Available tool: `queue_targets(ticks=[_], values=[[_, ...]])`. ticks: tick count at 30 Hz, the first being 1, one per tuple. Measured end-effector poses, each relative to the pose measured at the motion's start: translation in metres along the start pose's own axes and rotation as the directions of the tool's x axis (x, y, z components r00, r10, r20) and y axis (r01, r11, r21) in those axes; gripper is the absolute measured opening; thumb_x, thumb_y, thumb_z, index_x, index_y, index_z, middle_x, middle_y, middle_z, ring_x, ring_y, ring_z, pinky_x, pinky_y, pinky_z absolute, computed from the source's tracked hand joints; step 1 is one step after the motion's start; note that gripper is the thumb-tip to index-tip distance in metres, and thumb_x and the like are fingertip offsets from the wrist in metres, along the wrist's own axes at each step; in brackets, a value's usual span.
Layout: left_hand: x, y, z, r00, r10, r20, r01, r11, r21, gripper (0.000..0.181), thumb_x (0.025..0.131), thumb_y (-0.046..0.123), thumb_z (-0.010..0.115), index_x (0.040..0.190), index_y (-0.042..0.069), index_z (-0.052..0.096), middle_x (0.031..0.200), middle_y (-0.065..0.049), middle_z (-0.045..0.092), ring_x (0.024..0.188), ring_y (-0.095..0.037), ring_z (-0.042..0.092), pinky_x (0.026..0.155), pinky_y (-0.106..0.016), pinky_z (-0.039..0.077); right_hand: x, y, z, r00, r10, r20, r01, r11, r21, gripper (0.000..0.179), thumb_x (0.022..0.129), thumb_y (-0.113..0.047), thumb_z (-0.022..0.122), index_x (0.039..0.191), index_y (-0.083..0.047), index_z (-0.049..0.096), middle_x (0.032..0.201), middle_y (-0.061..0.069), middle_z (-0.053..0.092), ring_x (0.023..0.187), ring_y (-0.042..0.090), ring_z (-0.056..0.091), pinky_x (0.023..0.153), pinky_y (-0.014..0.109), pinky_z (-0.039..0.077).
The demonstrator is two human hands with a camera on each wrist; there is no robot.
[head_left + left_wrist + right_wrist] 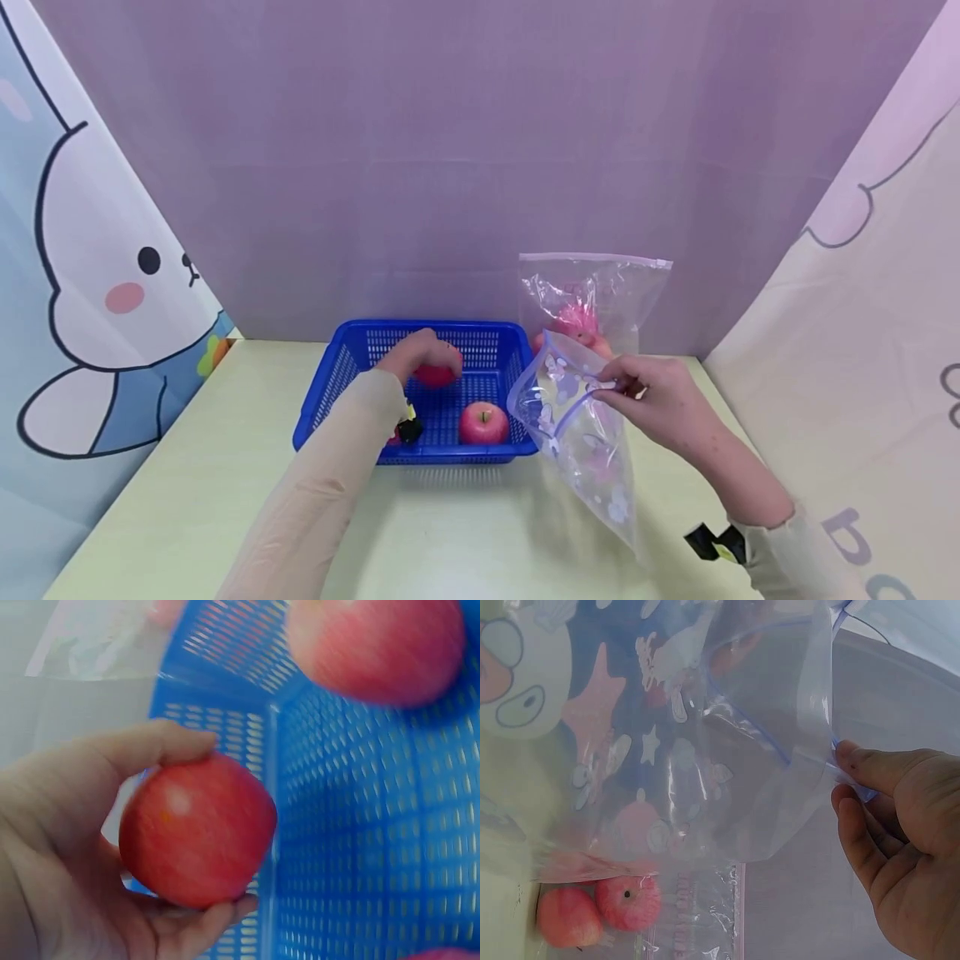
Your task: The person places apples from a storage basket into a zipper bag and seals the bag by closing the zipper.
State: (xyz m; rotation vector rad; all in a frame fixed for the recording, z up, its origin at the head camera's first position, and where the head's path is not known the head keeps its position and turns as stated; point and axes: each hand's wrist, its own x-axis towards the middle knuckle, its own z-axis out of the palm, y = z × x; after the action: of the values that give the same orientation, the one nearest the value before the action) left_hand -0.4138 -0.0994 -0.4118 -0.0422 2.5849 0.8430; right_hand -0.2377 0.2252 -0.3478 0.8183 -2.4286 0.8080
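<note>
My left hand grips a red apple inside the blue plastic basket, thumb on one side and fingers on the other. Another apple lies at the basket's right front. Part of a further red fruit shows by my left wrist, mostly hidden by the sleeve. To the right of the basket, my right hand pinches the rim of a clear printed zip bag between thumb and fingers. The bag hangs with its mouth parted, tilted toward the basket.
Behind the printed bag stands a second clear zip bag holding several apples, against the grey-purple backdrop. Printed cloth panels rise on both sides of the pale yellow table.
</note>
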Motion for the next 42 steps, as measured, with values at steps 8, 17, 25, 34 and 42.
queue_targets(ticks=[8, 17, 25, 34, 42], values=[[-0.019, 0.014, -0.005, 0.991, 0.136, 0.008, -0.126, 0.933, -0.336, 0.088, 0.069, 0.044, 0.084, 0.132, 0.005, 0.036, 0.123, -0.015, 0.048, 0.109, -0.033, 0.051, 0.09, -0.047, 0.05, -0.003, -0.002, 0.0, 1.0, 0.002, -0.029, -0.002, 1.0, 0.018, 0.024, 0.07, -0.001, 0.085, 0.085, -0.015, 0.073, 0.074, -0.015, 0.064, 0.061, 0.003, 0.058, 0.058, 0.016, 0.05], [-0.057, 0.032, -0.009, 0.955, 0.289, -0.063, -0.285, 0.843, -0.456, 0.094, 0.069, 0.053, 0.082, 0.14, 0.011, 0.037, 0.13, -0.011, 0.05, 0.12, -0.031, 0.045, 0.092, -0.047, 0.047, -0.004, -0.005, 0.002, 0.998, 0.053, -0.02, -0.053, 0.999, 0.007, 0.021, 0.072, -0.004, 0.085, 0.086, -0.014, 0.073, 0.072, -0.014, 0.064, 0.061, 0.004, 0.058, 0.056, 0.021, 0.052], [-0.098, 0.044, 0.0, 0.881, 0.468, -0.06, -0.402, 0.676, -0.617, 0.07, 0.079, 0.037, 0.08, 0.132, 0.012, 0.043, 0.125, -0.009, 0.054, 0.116, -0.028, 0.05, 0.09, -0.044, 0.05, -0.004, -0.006, 0.001, 0.998, 0.057, -0.023, -0.057, 0.998, 0.012, 0.021, 0.073, -0.004, 0.085, 0.085, -0.017, 0.072, 0.072, -0.015, 0.063, 0.061, 0.005, 0.058, 0.056, 0.021, 0.051], [-0.121, 0.051, 0.026, 0.833, 0.545, -0.092, -0.484, 0.64, -0.597, 0.065, 0.08, 0.032, 0.08, 0.131, 0.009, 0.047, 0.123, -0.008, 0.055, 0.112, -0.028, 0.053, 0.084, -0.044, 0.053, -0.006, -0.003, 0.001, 0.998, 0.05, -0.049, -0.049, 0.998, 0.039, 0.024, 0.071, -0.001, 0.085, 0.085, -0.016, 0.073, 0.073, -0.015, 0.064, 0.061, 0.004, 0.059, 0.057, 0.02, 0.052], [-0.127, 0.059, 0.049, 0.846, 0.526, -0.08, -0.495, 0.723, -0.482, 0.068, 0.072, 0.036, 0.086, 0.127, 0.015, 0.052, 0.115, -0.001, 0.058, 0.105, -0.023, 0.057, 0.077, -0.039, 0.056, -0.007, -0.004, 0.003, 0.996, 0.046, -0.071, -0.041, 0.996, 0.076, 0.024, 0.072, 0.001, 0.083, 0.084, -0.016, 0.072, 0.073, -0.012, 0.065, 0.061, 0.005, 0.06, 0.058, 0.021, 0.053]])
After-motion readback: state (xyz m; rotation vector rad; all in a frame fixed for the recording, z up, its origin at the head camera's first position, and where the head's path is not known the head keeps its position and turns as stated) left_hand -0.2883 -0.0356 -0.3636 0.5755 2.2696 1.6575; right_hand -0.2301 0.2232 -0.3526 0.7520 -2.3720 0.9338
